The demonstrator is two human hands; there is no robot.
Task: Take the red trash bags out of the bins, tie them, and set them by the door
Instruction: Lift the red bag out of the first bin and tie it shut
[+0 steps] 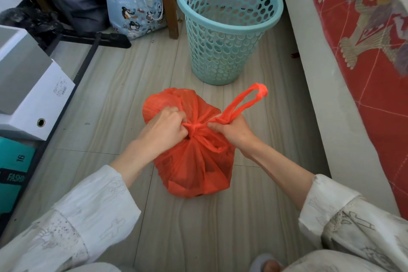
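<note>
A full red trash bag (194, 168) stands on the wood-look floor in the middle of the view. Its two handles cross in a knot at the top. My left hand (164, 127) grips the left handle right at the knot. My right hand (235, 129) holds the right handle, whose loop (254, 95) sticks up and to the right. Behind the bag stands a turquoise perforated bin (227, 28), upright with no bag in it.
A bed with a red patterned cover (364, 73) runs along the right. White boxes (33, 90) and teal boxes (13, 172) sit on a dark rack at left. A blue cartoon gift bag (134, 6) leans by wooden chair legs (170, 6) at the back.
</note>
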